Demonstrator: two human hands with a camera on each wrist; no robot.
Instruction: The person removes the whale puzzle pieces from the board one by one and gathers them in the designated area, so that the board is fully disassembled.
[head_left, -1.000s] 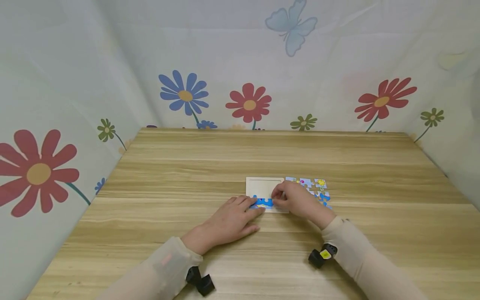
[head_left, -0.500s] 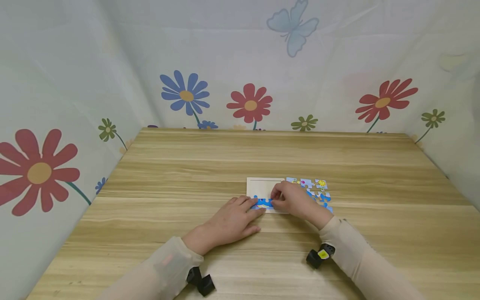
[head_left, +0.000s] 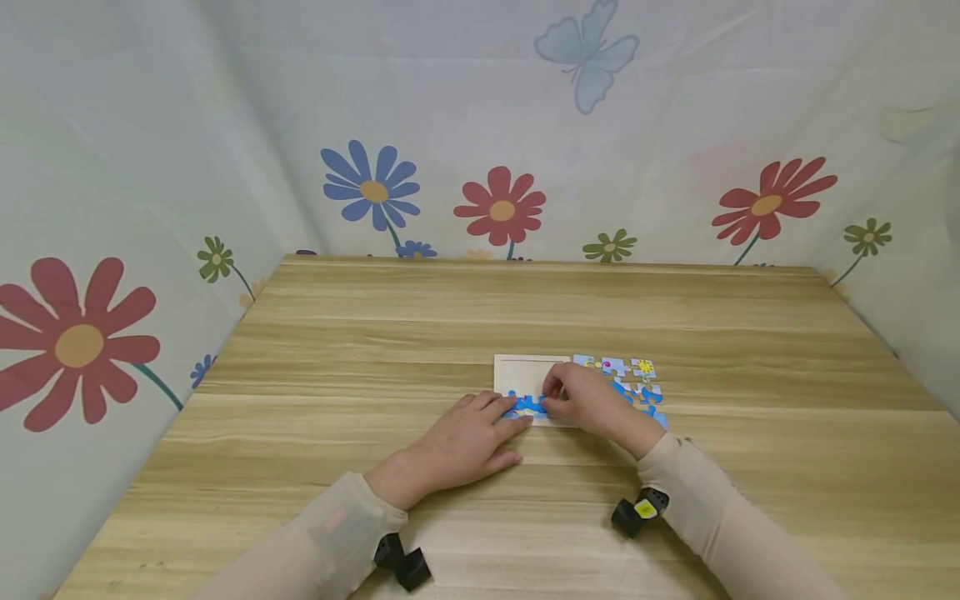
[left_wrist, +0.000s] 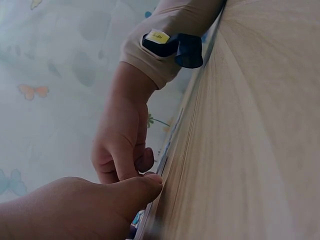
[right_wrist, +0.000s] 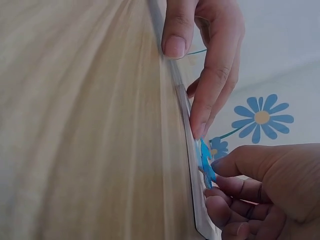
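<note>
A shallow wooden puzzle tray [head_left: 517, 375] lies on the table, with blue jigsaw pieces [head_left: 525, 407] along its near side. My left hand [head_left: 461, 437] rests at the tray's near left corner, its fingers touching the pieces and rim. From the right, my right hand [head_left: 596, 402] reaches over the tray. In the right wrist view, its thumb and index finger pinch a blue puzzle piece [right_wrist: 206, 165], tilted against the tray just beyond the left fingertips. The right hand hides the tray's right part. In the left wrist view, the left hand [left_wrist: 95, 205] covers most of the tray.
Several loose puzzle pieces [head_left: 643, 367] lie just right of the tray, some partly behind my right hand. Bare wooden table [head_left: 375, 333] stretches around. A white curtain [head_left: 660, 125] printed with flowers hangs behind it.
My right wrist has shifted slightly left while its fingers stay over the tray. The blue piece's edge by the right fingertips looks slightly different. My left hand stays in place.
</note>
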